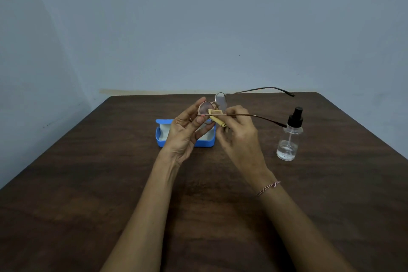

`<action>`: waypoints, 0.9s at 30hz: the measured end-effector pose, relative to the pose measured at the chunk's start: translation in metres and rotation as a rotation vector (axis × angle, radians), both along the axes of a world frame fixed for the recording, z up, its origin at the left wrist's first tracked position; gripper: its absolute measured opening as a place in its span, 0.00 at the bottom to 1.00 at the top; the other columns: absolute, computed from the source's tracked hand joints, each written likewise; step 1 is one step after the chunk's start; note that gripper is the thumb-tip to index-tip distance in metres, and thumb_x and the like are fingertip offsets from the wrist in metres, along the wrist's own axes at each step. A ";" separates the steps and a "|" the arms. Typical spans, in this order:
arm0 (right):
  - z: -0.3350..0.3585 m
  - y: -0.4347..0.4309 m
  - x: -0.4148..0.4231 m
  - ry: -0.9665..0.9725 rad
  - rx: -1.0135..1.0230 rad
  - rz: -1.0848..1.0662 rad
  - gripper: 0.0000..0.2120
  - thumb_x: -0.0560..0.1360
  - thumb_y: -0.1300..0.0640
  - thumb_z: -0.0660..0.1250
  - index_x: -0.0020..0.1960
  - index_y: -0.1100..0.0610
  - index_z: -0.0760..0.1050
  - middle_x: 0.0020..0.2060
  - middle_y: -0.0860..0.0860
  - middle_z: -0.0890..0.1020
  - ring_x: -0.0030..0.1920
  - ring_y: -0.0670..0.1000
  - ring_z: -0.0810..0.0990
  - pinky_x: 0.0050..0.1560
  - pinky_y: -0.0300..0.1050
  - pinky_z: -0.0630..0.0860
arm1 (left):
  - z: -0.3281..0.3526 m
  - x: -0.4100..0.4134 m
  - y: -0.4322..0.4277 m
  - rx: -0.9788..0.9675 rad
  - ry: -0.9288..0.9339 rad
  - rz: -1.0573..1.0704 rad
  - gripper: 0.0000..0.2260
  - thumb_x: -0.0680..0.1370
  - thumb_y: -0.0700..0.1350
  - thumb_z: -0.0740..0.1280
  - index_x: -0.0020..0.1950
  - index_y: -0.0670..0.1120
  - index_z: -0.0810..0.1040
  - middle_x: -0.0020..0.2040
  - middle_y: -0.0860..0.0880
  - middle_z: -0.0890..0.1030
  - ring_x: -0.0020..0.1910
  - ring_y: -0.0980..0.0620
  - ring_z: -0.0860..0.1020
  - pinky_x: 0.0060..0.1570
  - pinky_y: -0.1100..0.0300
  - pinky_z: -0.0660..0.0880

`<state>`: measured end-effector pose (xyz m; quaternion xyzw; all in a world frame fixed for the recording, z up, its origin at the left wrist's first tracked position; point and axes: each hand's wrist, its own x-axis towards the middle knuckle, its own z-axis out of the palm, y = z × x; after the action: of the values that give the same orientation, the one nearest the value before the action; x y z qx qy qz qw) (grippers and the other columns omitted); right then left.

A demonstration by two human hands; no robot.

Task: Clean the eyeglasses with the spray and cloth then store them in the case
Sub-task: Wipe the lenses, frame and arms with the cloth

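the thin metal-framed eyeglasses (220, 98) are held above the dark wooden worktop (88, 183), over the open blue plastic case (162, 137). one lens rim is pinched in the grip of the raised left hand (185, 132), palm toward the camera. a folded yellow cloth (216, 115) is clamped against that lens by the right hand (238, 134). a clear spray bottle (288, 139) is stood well right.

Left grip (187, 130) pinches the eyeglasses (220, 100) by the rim of one lens, up above the bench (88, 183), both temples spread out to the right. Right grip (238, 137) presses the tan cloth (215, 115) onto that lens. Behind them the blue case (206, 143) lies open, and the spray bottle (289, 139) stands upright off to the right.
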<state>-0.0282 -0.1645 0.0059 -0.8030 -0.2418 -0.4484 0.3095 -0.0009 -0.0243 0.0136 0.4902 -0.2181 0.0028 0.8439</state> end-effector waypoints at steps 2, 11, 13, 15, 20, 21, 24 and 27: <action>0.001 0.000 0.001 -0.019 0.020 -0.006 0.16 0.72 0.64 0.63 0.59 0.63 0.77 0.50 0.54 0.72 0.50 0.48 0.72 0.53 0.37 0.74 | 0.000 -0.001 -0.002 0.009 0.010 -0.019 0.26 0.52 0.53 0.83 0.49 0.54 0.85 0.48 0.51 0.85 0.50 0.52 0.83 0.44 0.61 0.80; 0.000 0.001 -0.002 0.047 0.021 0.011 0.15 0.70 0.68 0.69 0.57 0.63 0.78 0.48 0.56 0.77 0.50 0.50 0.76 0.53 0.38 0.75 | 0.000 -0.002 0.000 0.011 0.022 -0.011 0.27 0.53 0.54 0.82 0.50 0.56 0.84 0.48 0.50 0.84 0.50 0.53 0.82 0.43 0.62 0.80; 0.001 0.001 -0.004 0.019 0.000 0.058 0.15 0.70 0.68 0.68 0.57 0.62 0.78 0.48 0.56 0.78 0.51 0.50 0.77 0.55 0.37 0.74 | 0.000 -0.002 0.002 0.003 0.017 -0.012 0.25 0.56 0.54 0.81 0.51 0.55 0.83 0.47 0.50 0.85 0.49 0.53 0.83 0.42 0.62 0.80; 0.001 0.002 -0.005 0.001 -0.039 0.106 0.15 0.71 0.66 0.67 0.57 0.63 0.78 0.50 0.57 0.78 0.54 0.51 0.76 0.57 0.38 0.74 | -0.001 -0.002 0.003 -0.021 0.019 -0.014 0.23 0.58 0.53 0.80 0.52 0.54 0.83 0.46 0.49 0.85 0.46 0.53 0.83 0.41 0.62 0.80; 0.002 -0.003 -0.002 -0.007 -0.077 0.082 0.13 0.69 0.67 0.68 0.54 0.64 0.79 0.48 0.57 0.78 0.51 0.50 0.75 0.54 0.38 0.74 | -0.002 -0.001 0.007 -0.045 0.036 0.012 0.25 0.56 0.53 0.81 0.51 0.53 0.83 0.47 0.47 0.84 0.48 0.51 0.83 0.41 0.60 0.80; 0.003 -0.004 -0.002 -0.019 -0.061 0.056 0.12 0.70 0.67 0.68 0.53 0.64 0.79 0.47 0.57 0.77 0.50 0.50 0.75 0.52 0.38 0.74 | -0.002 -0.001 0.006 -0.039 0.033 0.010 0.25 0.56 0.53 0.81 0.51 0.53 0.83 0.47 0.48 0.84 0.49 0.51 0.83 0.42 0.60 0.80; 0.004 -0.005 -0.004 -0.055 0.069 0.030 0.13 0.73 0.65 0.66 0.57 0.64 0.78 0.50 0.58 0.77 0.52 0.51 0.77 0.54 0.41 0.76 | -0.002 -0.003 0.002 0.015 0.033 -0.012 0.24 0.56 0.54 0.81 0.50 0.54 0.84 0.49 0.50 0.84 0.50 0.52 0.82 0.44 0.60 0.80; 0.003 0.002 -0.006 -0.064 0.041 0.110 0.16 0.74 0.65 0.65 0.61 0.63 0.76 0.54 0.58 0.77 0.55 0.52 0.76 0.57 0.42 0.76 | -0.001 -0.004 0.000 0.036 0.041 -0.049 0.24 0.56 0.53 0.81 0.50 0.54 0.84 0.50 0.53 0.84 0.50 0.55 0.82 0.43 0.62 0.79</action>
<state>-0.0342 -0.1629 0.0089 -0.7672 -0.2860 -0.4613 0.3419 -0.0047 -0.0246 0.0129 0.4997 -0.2127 -0.0320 0.8391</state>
